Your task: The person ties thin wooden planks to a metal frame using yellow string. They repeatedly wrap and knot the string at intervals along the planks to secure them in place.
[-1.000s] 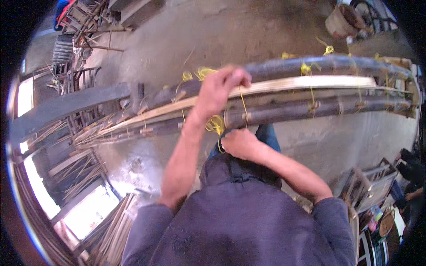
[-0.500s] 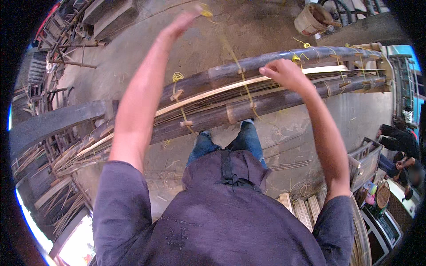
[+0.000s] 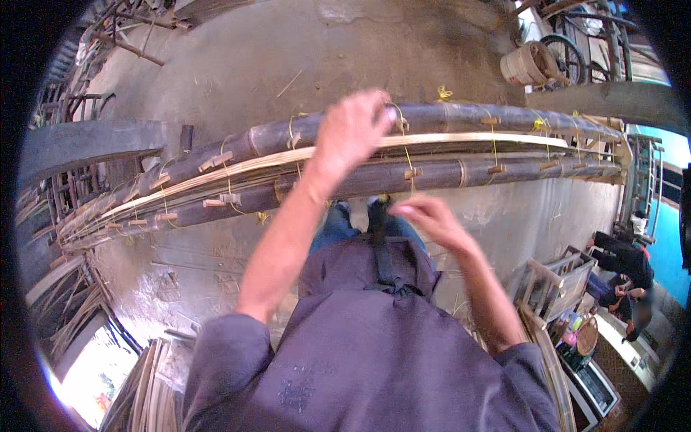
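Observation:
Two long dark bamboo poles, the far pole and the near pole, lie across in front of me. Pale split strips run lengthwise between them. Short wooden pegs stick out of both poles, and thin yellow cord stretches from peg to peg. My left hand, blurred, is over the far pole beside a peg, its fingers curled at the cord there. On the near side of the near pole, my right hand hangs with bent fingers close to a peg; what they hold, if anything, is too small to see.
A dirty white bucket and a bicycle wheel stand at the far right. Concrete beams flank the poles. Dark-clothed people sit at the right near a wooden chair. Bundled strips lie at lower left.
My left hand has come down from its far, raised reach with the yellow cord to the far pole. The right hand has moved nearer, past the near pole. The view has shifted.

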A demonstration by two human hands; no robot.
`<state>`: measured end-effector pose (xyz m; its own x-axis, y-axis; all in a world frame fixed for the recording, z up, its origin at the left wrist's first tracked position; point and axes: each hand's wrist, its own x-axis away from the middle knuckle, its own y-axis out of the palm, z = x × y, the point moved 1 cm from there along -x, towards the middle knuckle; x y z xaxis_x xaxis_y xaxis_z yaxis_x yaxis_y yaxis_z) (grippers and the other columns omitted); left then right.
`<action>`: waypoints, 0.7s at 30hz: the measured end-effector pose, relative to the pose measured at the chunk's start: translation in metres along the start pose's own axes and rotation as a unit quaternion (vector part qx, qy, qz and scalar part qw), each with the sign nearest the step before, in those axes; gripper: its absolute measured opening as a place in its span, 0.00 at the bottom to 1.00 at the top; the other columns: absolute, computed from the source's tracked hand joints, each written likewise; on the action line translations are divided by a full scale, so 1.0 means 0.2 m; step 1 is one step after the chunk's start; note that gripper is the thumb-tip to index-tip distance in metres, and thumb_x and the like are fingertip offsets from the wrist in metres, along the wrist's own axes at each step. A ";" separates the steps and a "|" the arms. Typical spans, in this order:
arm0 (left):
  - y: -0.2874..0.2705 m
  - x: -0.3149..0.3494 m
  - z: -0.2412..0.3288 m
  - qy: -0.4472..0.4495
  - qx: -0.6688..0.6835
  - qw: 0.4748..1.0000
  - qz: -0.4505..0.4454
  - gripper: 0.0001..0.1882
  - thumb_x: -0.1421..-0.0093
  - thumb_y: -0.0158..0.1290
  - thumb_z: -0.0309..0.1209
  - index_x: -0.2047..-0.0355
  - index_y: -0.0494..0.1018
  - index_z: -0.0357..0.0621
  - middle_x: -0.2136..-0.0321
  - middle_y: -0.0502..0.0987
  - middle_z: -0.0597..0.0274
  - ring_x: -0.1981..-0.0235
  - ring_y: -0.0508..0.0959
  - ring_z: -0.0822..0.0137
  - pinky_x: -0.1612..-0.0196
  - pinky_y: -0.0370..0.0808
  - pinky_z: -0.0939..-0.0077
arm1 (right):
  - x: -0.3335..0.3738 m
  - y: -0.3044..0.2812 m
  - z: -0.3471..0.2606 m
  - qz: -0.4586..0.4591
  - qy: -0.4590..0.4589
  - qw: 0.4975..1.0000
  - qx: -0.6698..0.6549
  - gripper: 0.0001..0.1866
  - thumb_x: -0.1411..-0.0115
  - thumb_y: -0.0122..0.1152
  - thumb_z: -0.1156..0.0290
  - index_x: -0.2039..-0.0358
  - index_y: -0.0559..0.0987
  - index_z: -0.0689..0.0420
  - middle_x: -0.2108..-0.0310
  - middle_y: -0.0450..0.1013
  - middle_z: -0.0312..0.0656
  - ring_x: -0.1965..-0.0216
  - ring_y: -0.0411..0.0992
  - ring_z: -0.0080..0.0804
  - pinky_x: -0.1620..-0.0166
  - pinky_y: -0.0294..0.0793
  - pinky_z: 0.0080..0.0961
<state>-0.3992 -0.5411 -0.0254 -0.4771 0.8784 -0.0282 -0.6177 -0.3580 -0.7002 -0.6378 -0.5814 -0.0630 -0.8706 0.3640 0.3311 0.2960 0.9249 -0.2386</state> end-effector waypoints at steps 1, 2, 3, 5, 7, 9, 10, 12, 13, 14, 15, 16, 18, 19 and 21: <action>0.04 0.07 0.01 -0.010 -0.019 0.998 -0.051 0.14 0.42 0.50 0.37 0.60 0.75 0.42 0.63 0.77 0.49 0.59 0.76 0.50 0.56 0.73 0.59 | 0.01 -0.20 -0.28 0.056 -0.133 0.975 0.171 0.06 0.41 0.56 0.70 0.73 0.77 0.58 0.72 0.74 0.41 0.70 0.71 0.28 0.64 0.71 0.28; 0.15 0.15 -0.06 0.006 -0.004 0.999 -0.052 0.14 0.43 0.50 0.37 0.62 0.74 0.41 0.64 0.77 0.49 0.60 0.76 0.49 0.57 0.72 0.57 | -0.03 -0.34 -0.61 0.010 -0.073 0.984 0.159 0.09 0.41 0.55 0.67 0.73 0.78 0.58 0.73 0.73 0.40 0.69 0.72 0.29 0.64 0.71 0.27; 0.19 0.21 -0.07 0.027 -0.027 0.999 -0.033 0.14 0.43 0.50 0.36 0.61 0.74 0.41 0.64 0.77 0.49 0.61 0.76 0.50 0.59 0.72 0.57 | -0.08 -0.46 -0.92 -0.030 -0.008 0.989 0.146 0.11 0.40 0.53 0.64 0.73 0.78 0.58 0.74 0.73 0.38 0.67 0.72 0.29 0.63 0.71 0.26; 0.28 0.24 -0.06 0.035 -0.082 0.995 0.054 0.13 0.43 0.51 0.36 0.62 0.75 0.41 0.66 0.78 0.50 0.64 0.77 0.51 0.62 0.73 0.57 | -0.35 -0.28 -1.23 -0.092 -0.298 0.820 0.480 0.11 0.43 0.54 0.65 0.76 0.74 0.59 0.78 0.65 0.46 0.71 0.69 0.46 0.68 0.67 0.37; 0.29 0.21 0.02 0.024 -0.089 0.993 0.073 0.10 0.44 0.53 0.35 0.68 0.77 0.42 0.74 0.78 0.53 0.71 0.78 0.53 0.68 0.72 0.60 | -0.67 -0.13 -1.13 -0.068 -0.432 0.848 0.299 0.11 0.44 0.55 0.65 0.70 0.77 0.61 0.75 0.72 0.55 0.69 0.73 0.51 0.64 0.72 0.44; 0.31 0.22 -0.01 0.032 -0.084 0.991 0.095 0.09 0.45 0.53 0.35 0.71 0.77 0.43 0.78 0.77 0.54 0.74 0.78 0.53 0.69 0.72 0.61 | -0.99 -0.21 -0.97 -0.024 -0.426 0.864 0.266 0.15 0.42 0.53 0.60 0.68 0.78 0.60 0.74 0.73 0.58 0.69 0.74 0.52 0.63 0.72 0.46; 0.33 0.20 -0.02 0.042 -0.077 0.990 0.112 0.08 0.45 0.54 0.35 0.73 0.77 0.44 0.79 0.77 0.55 0.75 0.78 0.53 0.70 0.72 0.61 | -1.14 -0.35 -0.81 -0.069 -0.229 0.933 0.269 0.17 0.37 0.50 0.61 0.59 0.76 0.64 0.58 0.74 0.53 0.55 0.71 0.47 0.54 0.70 0.37; 0.33 0.12 0.01 0.070 -0.063 0.991 0.096 0.08 0.44 0.53 0.35 0.76 0.76 0.45 0.79 0.77 0.54 0.75 0.78 0.54 0.70 0.72 0.61 | -1.23 -0.39 -0.50 0.076 -0.086 0.939 0.325 0.20 0.37 0.46 0.57 0.70 0.79 0.60 0.73 0.76 0.51 0.71 0.74 0.46 0.66 0.72 0.41; 0.33 0.12 0.04 0.062 -0.076 0.991 0.092 0.09 0.44 0.53 0.35 0.76 0.75 0.45 0.79 0.77 0.54 0.75 0.78 0.54 0.70 0.72 0.60 | -1.21 -0.38 -0.41 0.072 -0.085 0.969 0.221 0.19 0.38 0.46 0.58 0.72 0.78 0.60 0.74 0.75 0.49 0.72 0.74 0.43 0.67 0.72 0.40; 0.33 0.15 0.06 0.051 -0.089 0.991 0.080 0.10 0.44 0.53 0.35 0.77 0.75 0.44 0.79 0.77 0.54 0.75 0.78 0.54 0.70 0.72 0.60 | -1.16 -0.34 -0.32 0.066 -0.078 0.989 0.109 0.18 0.38 0.47 0.60 0.73 0.78 0.60 0.76 0.74 0.48 0.73 0.74 0.40 0.68 0.72 0.38; 0.33 0.17 0.05 0.035 -0.092 0.993 0.064 0.10 0.44 0.53 0.36 0.77 0.74 0.44 0.79 0.76 0.54 0.74 0.78 0.53 0.70 0.71 0.60 | -1.15 -0.33 -0.28 0.054 -0.080 0.995 0.006 0.17 0.39 0.47 0.62 0.75 0.78 0.60 0.78 0.73 0.46 0.74 0.74 0.37 0.68 0.73 0.37; 0.33 0.14 0.05 0.042 -0.092 0.992 0.074 0.11 0.44 0.53 0.36 0.78 0.74 0.44 0.79 0.76 0.54 0.74 0.78 0.53 0.70 0.71 0.60 | -1.13 -0.35 -0.24 0.044 -0.080 0.991 -0.097 0.16 0.39 0.47 0.63 0.76 0.78 0.59 0.79 0.73 0.45 0.75 0.73 0.34 0.69 0.73 0.35; 0.27 0.22 -0.01 -0.004 -0.105 0.990 0.098 0.11 0.44 0.54 0.37 0.78 0.73 0.44 0.80 0.76 0.54 0.73 0.77 0.52 0.70 0.70 0.61 | -0.65 -0.26 -0.51 0.057 -0.173 0.969 0.170 0.12 0.42 0.49 0.68 0.80 0.73 0.57 0.82 0.69 0.41 0.75 0.73 0.33 0.69 0.72 0.31; 0.29 0.24 -0.05 0.021 -0.104 0.992 0.073 0.13 0.43 0.54 0.39 0.76 0.75 0.43 0.77 0.77 0.54 0.72 0.78 0.52 0.70 0.70 0.61 | -0.44 -0.16 -0.38 -0.007 -0.197 0.972 0.129 0.12 0.42 0.50 0.68 0.80 0.71 0.56 0.82 0.68 0.43 0.76 0.72 0.36 0.71 0.71 0.33; 0.29 0.19 0.03 -0.030 -0.094 0.995 0.029 0.12 0.41 0.53 0.39 0.70 0.77 0.43 0.72 0.79 0.56 0.69 0.79 0.58 0.67 0.72 0.66 | -0.16 0.01 -0.06 -0.155 -0.218 0.938 0.219 0.13 0.41 0.52 0.64 0.80 0.69 0.57 0.79 0.69 0.47 0.75 0.72 0.46 0.70 0.71 0.38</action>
<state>-0.4563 -0.5302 -0.0623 -0.5484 0.8356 -0.0330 -0.4634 -0.3365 -0.8198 -0.6050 -0.5895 -0.0619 -0.9945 -0.0835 0.0636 -0.1049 0.8099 -0.5771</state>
